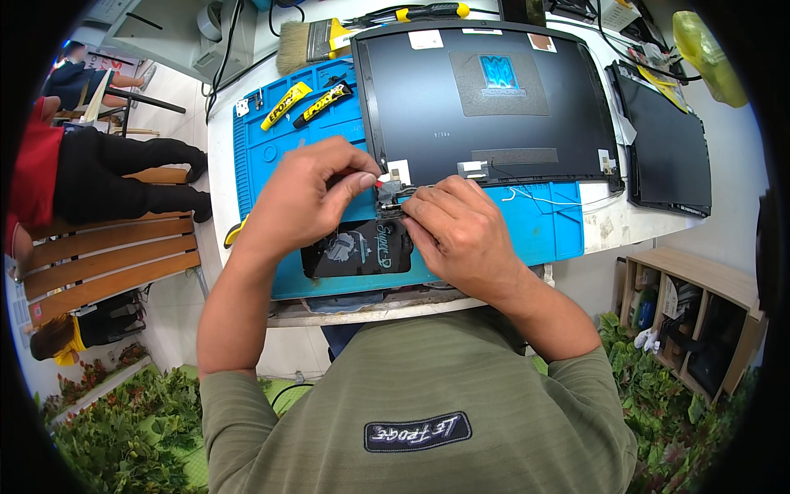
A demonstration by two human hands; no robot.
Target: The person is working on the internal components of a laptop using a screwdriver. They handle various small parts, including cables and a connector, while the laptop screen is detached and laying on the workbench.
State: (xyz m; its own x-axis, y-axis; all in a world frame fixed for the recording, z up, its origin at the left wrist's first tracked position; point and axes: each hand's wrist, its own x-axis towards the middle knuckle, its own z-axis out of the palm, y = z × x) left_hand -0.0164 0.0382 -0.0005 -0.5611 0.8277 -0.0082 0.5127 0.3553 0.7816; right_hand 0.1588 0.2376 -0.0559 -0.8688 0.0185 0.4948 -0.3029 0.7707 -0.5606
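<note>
My left hand (321, 198) pinches a small red-and-white item (381, 179) at the lower-left hinge corner (388, 198) of a dark laptop lid (448, 123); its exact shape is unclear. My right hand (457, 235) grips that hinge corner with curled fingers, its thumb below. Thin wires (535, 200) trail rightward from the lid's lower edge. The lid lies on a blue silicone mat (296, 144), with a black printed pad (337, 251) under my hands. A yellow glue tube (284, 104) and a black one (319, 105) lie at upper left.
A wide brush (304, 45) and yellow-handled tools (428, 11) lie behind. Dark panels (666, 152) and a yellow bag (695, 49) stand right, a wooden shelf (699, 288) below. People sit left, one in red (37, 181), on a slatted bench (107, 263).
</note>
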